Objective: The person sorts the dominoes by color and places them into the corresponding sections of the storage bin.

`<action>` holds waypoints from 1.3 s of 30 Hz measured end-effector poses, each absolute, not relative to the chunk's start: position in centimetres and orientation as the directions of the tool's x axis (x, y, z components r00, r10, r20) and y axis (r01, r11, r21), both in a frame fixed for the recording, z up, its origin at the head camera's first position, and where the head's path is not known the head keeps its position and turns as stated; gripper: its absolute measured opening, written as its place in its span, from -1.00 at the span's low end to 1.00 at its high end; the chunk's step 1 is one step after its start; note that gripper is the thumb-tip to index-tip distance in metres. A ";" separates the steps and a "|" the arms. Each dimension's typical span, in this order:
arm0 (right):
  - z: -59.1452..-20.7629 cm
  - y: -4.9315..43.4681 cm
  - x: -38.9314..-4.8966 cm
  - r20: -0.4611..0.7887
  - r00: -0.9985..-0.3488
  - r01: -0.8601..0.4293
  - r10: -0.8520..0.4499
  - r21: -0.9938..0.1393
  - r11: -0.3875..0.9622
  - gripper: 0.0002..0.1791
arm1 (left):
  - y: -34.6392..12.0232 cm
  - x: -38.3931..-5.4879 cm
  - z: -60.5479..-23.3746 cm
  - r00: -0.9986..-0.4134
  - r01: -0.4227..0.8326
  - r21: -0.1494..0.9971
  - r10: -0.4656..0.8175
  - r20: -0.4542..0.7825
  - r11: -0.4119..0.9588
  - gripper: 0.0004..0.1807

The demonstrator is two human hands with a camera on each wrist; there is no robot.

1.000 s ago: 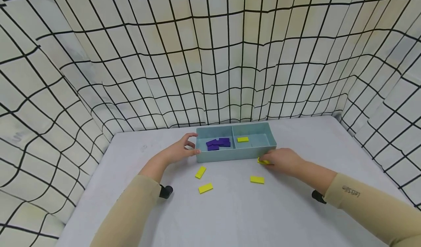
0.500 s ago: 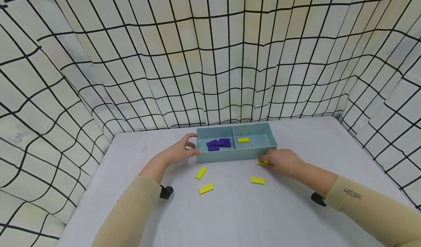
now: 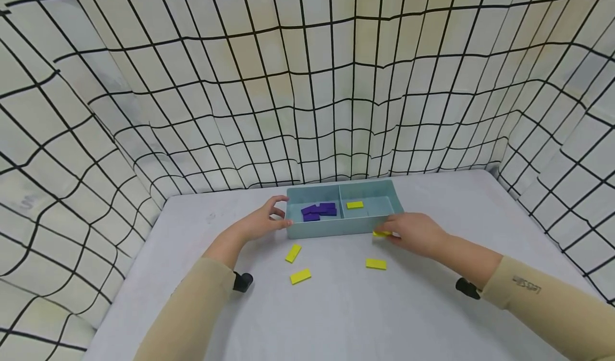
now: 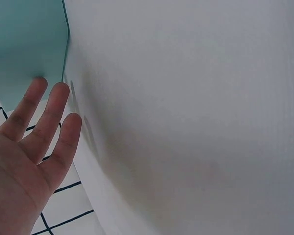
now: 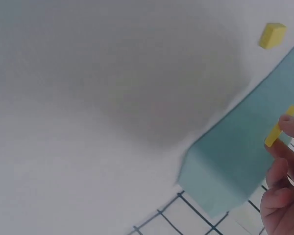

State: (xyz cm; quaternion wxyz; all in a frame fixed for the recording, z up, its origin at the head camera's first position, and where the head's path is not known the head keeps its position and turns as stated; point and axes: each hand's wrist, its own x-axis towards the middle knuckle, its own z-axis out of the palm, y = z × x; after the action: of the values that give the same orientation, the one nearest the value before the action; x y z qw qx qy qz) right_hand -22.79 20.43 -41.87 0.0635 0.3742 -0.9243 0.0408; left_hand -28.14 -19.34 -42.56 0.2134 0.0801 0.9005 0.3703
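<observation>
A light blue two-compartment box (image 3: 317,230) stands near the back of the table. My left hand (image 3: 261,221) is at its left end, thumb at the front corner and another fingertip by the rim. Extended fingers touch the end wall in the left wrist view. My right hand (image 3: 417,233) pinches a thin yellow rectangular block (image 5: 279,128) between thumb and finger, in front of the box's right front wall. Several purple blocks (image 3: 311,217) lie in the left compartment, and one yellow block (image 3: 355,205) in the right.
Three yellow blocks lie on the white table in front of the box: one upper left (image 3: 293,253), another lower left (image 3: 300,276), and a third block (image 3: 376,264) to the right. White cloth with a black grid (image 3: 331,110) encloses the back and sides.
My right hand has lifted the yellow block slightly from the table and shifted a little toward the box. My left hand keeps its place at the box's end.
</observation>
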 end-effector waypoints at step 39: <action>-37.9 18.4 -31.6 -0.127 -0.752 -0.654 -0.647 0.013 0.757 -0.70 | -19.5 -28.0 -42.5 -0.896 -0.011 0.715 0.311 -0.318 0.699 -0.17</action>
State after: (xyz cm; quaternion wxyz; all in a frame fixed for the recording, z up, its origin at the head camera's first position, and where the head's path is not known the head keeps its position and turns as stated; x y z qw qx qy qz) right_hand -31.55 18.39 -37.95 -0.0576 0.3476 -0.9355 -0.0284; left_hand -28.04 -19.49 -42.47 0.2126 0.0835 0.8969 0.3788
